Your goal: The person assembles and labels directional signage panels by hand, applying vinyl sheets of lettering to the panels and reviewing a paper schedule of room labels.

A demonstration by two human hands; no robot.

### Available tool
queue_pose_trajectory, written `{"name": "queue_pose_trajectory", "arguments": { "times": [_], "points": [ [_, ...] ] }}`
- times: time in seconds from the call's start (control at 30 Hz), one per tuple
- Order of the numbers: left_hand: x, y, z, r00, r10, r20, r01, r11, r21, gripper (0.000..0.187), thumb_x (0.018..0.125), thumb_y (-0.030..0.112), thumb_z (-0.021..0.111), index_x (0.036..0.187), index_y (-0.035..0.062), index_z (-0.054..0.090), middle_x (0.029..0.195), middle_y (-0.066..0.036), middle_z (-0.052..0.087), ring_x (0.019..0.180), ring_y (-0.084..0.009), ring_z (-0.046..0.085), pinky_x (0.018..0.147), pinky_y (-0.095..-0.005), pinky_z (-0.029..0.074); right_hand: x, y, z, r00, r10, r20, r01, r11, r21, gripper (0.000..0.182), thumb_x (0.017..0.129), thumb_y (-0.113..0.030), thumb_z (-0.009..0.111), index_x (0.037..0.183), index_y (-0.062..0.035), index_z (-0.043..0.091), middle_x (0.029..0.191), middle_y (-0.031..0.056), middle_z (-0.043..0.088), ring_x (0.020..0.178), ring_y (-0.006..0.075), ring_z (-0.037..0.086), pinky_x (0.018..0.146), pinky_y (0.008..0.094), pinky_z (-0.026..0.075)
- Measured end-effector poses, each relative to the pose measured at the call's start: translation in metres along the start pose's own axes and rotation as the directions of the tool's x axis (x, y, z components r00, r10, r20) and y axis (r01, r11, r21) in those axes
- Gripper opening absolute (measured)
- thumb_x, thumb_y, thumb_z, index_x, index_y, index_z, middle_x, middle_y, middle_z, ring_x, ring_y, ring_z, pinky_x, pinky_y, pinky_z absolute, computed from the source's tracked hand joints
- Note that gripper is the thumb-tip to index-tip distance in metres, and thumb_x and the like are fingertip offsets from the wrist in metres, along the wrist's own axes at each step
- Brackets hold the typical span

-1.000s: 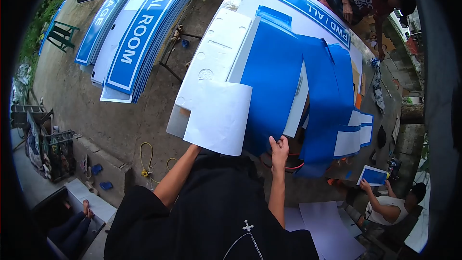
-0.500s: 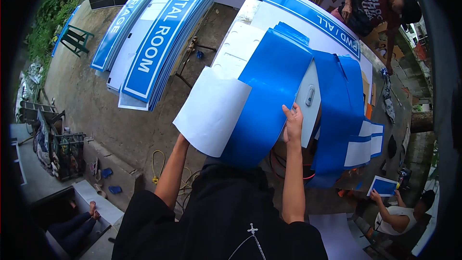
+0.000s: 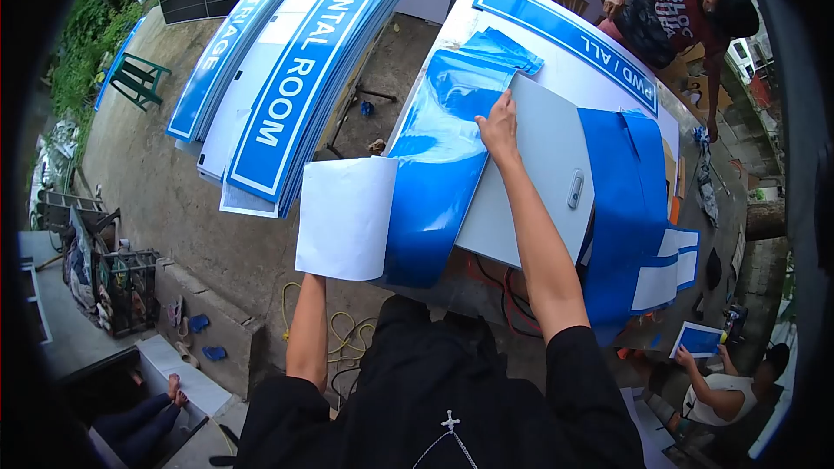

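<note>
A long glossy blue vinyl sheet lies across the table, its near end curled over to show a white backing. My left hand is behind that curled end, which it holds up; only the wrist shows and the fingers are hidden. Farther up, my right hand grips the sheet's right edge, with the thumb on the blue face. Below my right forearm is a flat grey box with a recessed latch. Another piece of blue sheet drapes over the box's right side.
Stacks of signs reading DENTAL ROOM and TRIAGE stand at left. A PWD sign lies on the table's far side. One person stands at the far right; another holds a small blue panel. A yellow cord lies on the ground.
My right hand has moved up and left along the sheet's edge. The curled end and my left hand have shifted left. More of the grey box shows.
</note>
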State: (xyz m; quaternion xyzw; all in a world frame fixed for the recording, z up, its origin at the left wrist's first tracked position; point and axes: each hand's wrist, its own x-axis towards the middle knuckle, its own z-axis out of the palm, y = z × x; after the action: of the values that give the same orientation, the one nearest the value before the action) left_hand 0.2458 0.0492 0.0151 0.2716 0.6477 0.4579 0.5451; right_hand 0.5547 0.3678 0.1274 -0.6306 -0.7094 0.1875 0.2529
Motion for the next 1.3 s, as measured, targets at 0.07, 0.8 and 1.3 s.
{"name": "queue_pose_trajectory", "arguments": {
  "times": [0.07, 0.8, 1.3],
  "points": [
    [0.005, -0.002, -0.005, 1.0, -0.003, -0.004, 0.003, 1.0, 0.027, 0.054, 0.085, 0.02, 0.068, 0.13, -0.003, 0.05, 0.119, -0.014, 0.056, 0.103, -0.0226, 0.052, 0.087, -0.0341, 0.043, -0.001, -0.012, -0.005, 0.998, 0.03, 0.058, -0.03, 0.999, 0.013, 0.087, 0.076, -0.008, 0.075, 0.141, 0.0143, 0.021, 0.126, 0.0336, 0.044, 0.11, 0.0449, 0.053, 0.096, 0.0426, 0.045],
    [0.0, -0.019, -0.008, 0.99, -0.094, 0.105, 0.055, 0.944, 0.326, 0.067, 0.075, 0.019, 0.079, 0.134, 0.0038, 0.052, 0.139, -0.016, 0.05, 0.125, -0.0277, 0.046, 0.102, -0.0388, 0.039, 0.091, -0.004, 0.073, 0.791, 0.173, 0.587, 0.427, 0.532, -0.731, 0.066, 0.083, -0.033, 0.066, 0.137, -0.0047, 0.041, 0.144, 0.031, 0.035, 0.143, 0.047, 0.008, 0.109, 0.0681, 0.007],
    [0.021, -0.065, -0.054, 0.992, -0.027, -0.121, 0.054, 0.973, 0.223, 0.054, 0.085, 0.023, 0.068, 0.132, 0.0022, 0.053, 0.135, -0.014, 0.052, 0.124, -0.026, 0.047, 0.103, -0.0384, 0.039, -0.137, 0.187, -0.204, 0.878, 0.384, -0.284, -0.459, 0.845, -0.276, 0.09, 0.079, -0.055, 0.068, 0.144, -0.0025, 0.034, 0.149, 0.0265, 0.029, 0.14, 0.0441, 0.022, 0.111, 0.056, 0.023]
  ]
}}
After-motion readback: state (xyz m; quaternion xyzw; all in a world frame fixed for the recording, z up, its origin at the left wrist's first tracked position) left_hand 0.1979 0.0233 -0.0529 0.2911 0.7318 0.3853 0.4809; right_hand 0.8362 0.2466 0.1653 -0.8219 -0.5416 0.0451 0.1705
